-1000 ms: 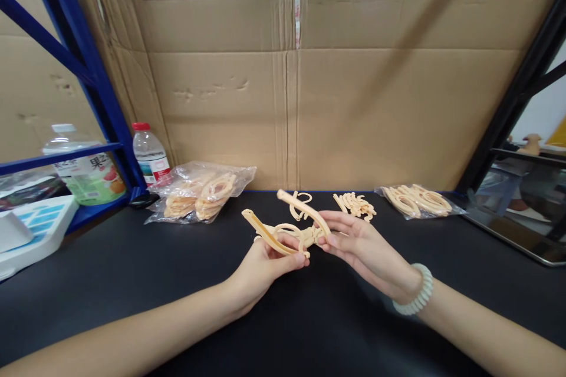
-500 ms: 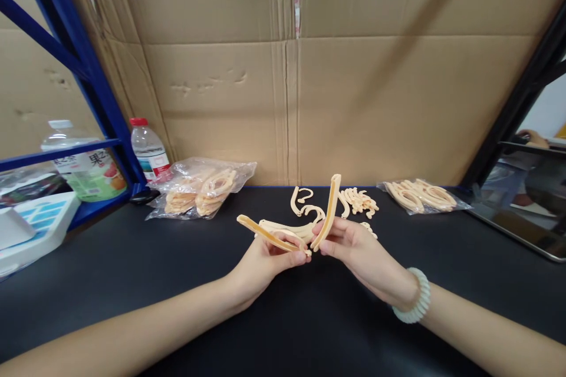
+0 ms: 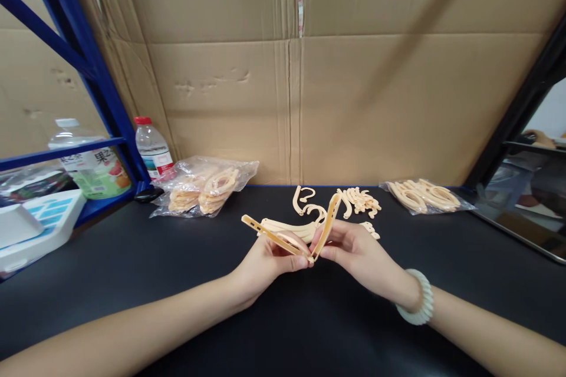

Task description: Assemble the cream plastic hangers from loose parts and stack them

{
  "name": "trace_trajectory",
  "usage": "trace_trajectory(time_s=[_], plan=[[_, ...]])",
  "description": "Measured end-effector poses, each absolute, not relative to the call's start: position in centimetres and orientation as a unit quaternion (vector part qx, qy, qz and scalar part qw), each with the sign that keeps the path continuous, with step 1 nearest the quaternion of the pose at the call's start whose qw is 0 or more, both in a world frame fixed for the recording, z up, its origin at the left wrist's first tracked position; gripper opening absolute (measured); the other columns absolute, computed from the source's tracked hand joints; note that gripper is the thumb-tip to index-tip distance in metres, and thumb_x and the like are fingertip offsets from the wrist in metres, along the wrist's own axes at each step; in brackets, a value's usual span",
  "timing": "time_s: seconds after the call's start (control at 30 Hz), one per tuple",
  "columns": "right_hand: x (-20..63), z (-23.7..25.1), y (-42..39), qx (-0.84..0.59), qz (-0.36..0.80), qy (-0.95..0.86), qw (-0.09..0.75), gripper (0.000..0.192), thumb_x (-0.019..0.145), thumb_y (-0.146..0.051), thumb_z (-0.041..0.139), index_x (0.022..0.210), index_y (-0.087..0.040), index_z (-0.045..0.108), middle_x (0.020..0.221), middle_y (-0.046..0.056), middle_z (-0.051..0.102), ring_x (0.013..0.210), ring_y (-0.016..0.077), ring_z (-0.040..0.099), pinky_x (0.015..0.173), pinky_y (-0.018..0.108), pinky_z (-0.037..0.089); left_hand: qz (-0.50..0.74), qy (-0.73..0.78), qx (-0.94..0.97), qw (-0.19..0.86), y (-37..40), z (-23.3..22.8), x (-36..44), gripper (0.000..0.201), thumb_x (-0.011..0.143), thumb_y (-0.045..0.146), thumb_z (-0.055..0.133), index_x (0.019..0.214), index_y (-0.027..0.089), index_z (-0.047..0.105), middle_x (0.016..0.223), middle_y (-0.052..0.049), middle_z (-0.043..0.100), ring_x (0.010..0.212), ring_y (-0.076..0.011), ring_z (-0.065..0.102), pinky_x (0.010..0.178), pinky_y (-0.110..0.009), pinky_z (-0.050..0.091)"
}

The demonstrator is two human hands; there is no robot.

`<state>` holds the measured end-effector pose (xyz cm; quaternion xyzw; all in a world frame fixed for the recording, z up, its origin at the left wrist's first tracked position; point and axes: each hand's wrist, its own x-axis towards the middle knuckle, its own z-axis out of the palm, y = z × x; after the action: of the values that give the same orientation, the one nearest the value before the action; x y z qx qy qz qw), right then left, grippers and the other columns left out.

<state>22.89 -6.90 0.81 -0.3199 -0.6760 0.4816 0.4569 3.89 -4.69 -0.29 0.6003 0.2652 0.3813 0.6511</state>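
Cream plastic arm pieces meet end to end above the black table [image 3: 132, 283]. Left hand [image 3: 265, 265] pinches the flat arm [image 3: 269, 237]; right hand [image 3: 354, 250] pinches the raised arm [image 3: 329, 224], now tilted lower than half a second ago, closing the joint.

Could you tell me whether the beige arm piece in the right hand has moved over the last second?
Yes. The beige arm piece in the right hand swung from leaning left to upright, against the cardboard wall.

Likely warehouse: blue racking [image 3: 84, 65], cardboard [image 3: 354, 82]
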Motion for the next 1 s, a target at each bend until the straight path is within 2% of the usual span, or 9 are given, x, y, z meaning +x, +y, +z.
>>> trace_trajectory(time_s=[0.17,0.4,0.63,0.83,1.0], plan=[[22.8,0.5,-7.1,-0.342,0.443,-0.677,0.478,0.012,0.076,-0.013,0.061,0.082,-0.022,0.066,0.085,0.001,0.069,0.085,0.0181,0.066,0.083,0.034,0.052,0.406,0.286,0.581,0.644,-4.8,-0.5,4.1,0.008,0.065,0.016,0.078,0.068,0.016,0.071,0.074,-0.004,0.072,0.076,-0.0172,0.062,0.079,-0.029,0.045],[22.5,0.0,-7.4,-0.343,0.402,-0.685,0.501,0.008,0.074,-0.013,0.061,0.076,-0.02,0.064,0.077,0.0,0.066,0.076,0.0167,0.065,0.075,0.032,0.055,0.435,0.288,0.568,0.637,-5.1,-0.5,4.2,0.007,0.061,0.013,0.076,0.065,0.015,0.07,0.07,-0.003,0.071,0.073,-0.0171,0.062,0.077,-0.029,0.045],[21.9,-0.1,-7.7,-0.347,0.389,-0.683,0.511,0.006,0.076,-0.014,0.061,0.077,-0.02,0.063,0.08,0.001,0.068,0.078,0.0173,0.067,0.077,0.031,0.056,0.457,0.289,0.543,0.642,-5.2,-0.5,4.3,0.008,0.059,0.01,0.075,0.062,0.014,0.068,0.068,-0.003,0.07,0.071,-0.0163,0.062,0.075,-0.028,0.047],[21.6,-0.4,-7.8,-0.352,0.374,-0.68,0.523,0.009,0.078,-0.015,0.062,0.085,-0.019,0.066,0.086,0.003,0.07,0.086,0.019,0.068,0.08,0.032,0.056,0.476,0.307,0.516,0.643,-5.4,-0.4,4.5,0.012,0.056,0.01,0.077,0.062,0.014,0.067,0.068,-0.002,0.068,0.07,-0.0156,0.061,0.073,-0.027,0.048],[21.4,-0.4,-8.1,-0.366,0.368,-0.674,0.526,0.007,0.077,-0.019,0.066,0.084,-0.018,0.066,0.083,0.003,0.07,0.081,0.0187,0.068,0.079,0.033,0.057,0.484,0.311,0.491,0.654,-5.6,-0.2,4.5,0.017,0.055,0.012,0.081,0.061,0.013,0.065,0.071,-0.002,0.067,0.073,-0.0174,0.064,0.074,-0.029,0.051]])
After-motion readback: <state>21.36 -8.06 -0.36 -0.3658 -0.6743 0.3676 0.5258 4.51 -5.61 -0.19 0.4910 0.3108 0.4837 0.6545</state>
